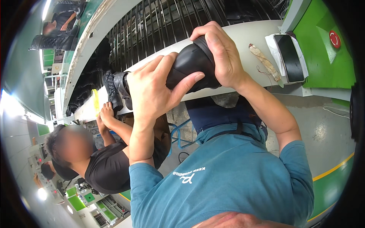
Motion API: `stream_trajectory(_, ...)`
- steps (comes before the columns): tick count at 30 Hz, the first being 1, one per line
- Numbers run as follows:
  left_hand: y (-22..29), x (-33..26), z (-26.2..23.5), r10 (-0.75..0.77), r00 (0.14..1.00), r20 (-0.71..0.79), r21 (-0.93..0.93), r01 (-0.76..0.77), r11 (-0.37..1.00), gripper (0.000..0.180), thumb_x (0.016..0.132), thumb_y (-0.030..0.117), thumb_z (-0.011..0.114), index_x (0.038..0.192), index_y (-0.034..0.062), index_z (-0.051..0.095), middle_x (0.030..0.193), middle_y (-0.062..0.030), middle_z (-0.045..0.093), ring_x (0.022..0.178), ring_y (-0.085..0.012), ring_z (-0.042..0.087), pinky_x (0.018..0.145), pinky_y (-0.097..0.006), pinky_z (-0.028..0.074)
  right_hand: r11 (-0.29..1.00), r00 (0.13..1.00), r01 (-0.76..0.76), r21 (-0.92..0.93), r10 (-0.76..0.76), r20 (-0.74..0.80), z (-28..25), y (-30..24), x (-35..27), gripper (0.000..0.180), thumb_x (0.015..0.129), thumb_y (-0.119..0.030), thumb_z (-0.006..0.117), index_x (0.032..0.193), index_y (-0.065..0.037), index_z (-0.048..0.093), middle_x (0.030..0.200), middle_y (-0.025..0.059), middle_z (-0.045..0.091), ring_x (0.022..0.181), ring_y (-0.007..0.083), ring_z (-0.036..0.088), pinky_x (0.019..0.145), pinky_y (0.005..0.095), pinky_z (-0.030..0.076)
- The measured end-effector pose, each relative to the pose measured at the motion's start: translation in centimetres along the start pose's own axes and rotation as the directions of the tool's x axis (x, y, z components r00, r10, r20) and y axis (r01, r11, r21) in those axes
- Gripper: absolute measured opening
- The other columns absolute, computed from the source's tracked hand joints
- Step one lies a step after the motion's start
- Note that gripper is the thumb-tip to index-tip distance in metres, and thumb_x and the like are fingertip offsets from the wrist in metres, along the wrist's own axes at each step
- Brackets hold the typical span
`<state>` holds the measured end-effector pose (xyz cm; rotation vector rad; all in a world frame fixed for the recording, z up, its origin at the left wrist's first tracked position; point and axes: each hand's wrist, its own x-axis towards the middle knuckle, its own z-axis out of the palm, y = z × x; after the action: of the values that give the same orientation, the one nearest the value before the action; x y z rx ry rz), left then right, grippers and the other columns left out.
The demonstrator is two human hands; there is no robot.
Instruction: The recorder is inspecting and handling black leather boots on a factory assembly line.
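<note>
A black leather boot (192, 66) is between my two hands over the white ledge. My left hand (152, 87) lies across it on the left side, the thumb stretched along the leather. My right hand (224, 57) wraps around its right end, fingers curled over the top. Left of my left hand, black straps (122, 85) and a treaded sole (110, 85) show. Whether they belong to this boot or to another one I cannot tell.
On the white ledge (243, 34) lie a tape-wrapped tool (264, 62) and a phone (289, 57) on white paper. A green panel with a red button (334, 39) stands right. Dark metal rods (152, 30) run behind. A co-worker (110, 167) sits left, hands near a yellow strip (95, 100).
</note>
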<state>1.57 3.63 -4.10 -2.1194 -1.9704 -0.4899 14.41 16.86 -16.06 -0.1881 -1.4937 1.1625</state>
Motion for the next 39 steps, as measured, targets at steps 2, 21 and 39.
stream_trajectory(2,0.3,-0.1,0.0,-0.003,1.000,0.005,-0.004,0.004,1.000,0.059,0.077,0.046,0.097,0.109,-0.0006,0.077,0.078,-0.0111,0.071,0.063,-0.0272,0.071,0.060,-0.036,0.056,0.999,0.999,0.047,-0.013,-0.047,0.018,-0.3,-0.3,0.1,0.033,0.115,-0.024,0.044,0.107,-0.001,0.067,0.099,0.0094,0.063,0.084,0.0207,0.059,0.078,0.0342,0.050)
stream_trajectory(21,-3.9,-2.6,2.1,0.158,0.976,-0.150,-0.259,-0.193,0.947,0.063,0.076,0.052,0.091,0.115,0.0049,0.076,0.089,-0.0095,0.076,0.078,-0.0307,0.074,0.071,-0.040,0.057,0.755,0.876,0.471,-0.457,-0.339,0.343,-0.6,-4.5,0.6,0.031,0.092,-0.023,0.079,0.113,-0.004,0.066,0.105,0.0141,0.064,0.094,0.0345,0.062,0.083,0.0473,0.051)
stream_trajectory(39,-4.0,-16.6,12.0,-0.225,0.968,-0.109,-0.655,0.100,0.749,0.055,0.097,0.002,0.058,0.152,-0.0001,0.062,0.160,-0.0206,0.059,0.158,-0.0455,0.041,0.130,-0.052,0.030,0.869,0.797,0.246,-0.429,0.071,0.600,-5.5,-1.1,-5.5,0.051,0.068,-0.012,0.097,0.116,-0.013,0.080,0.128,0.0082,0.074,0.119,0.0356,0.069,0.111,0.0516,0.053)
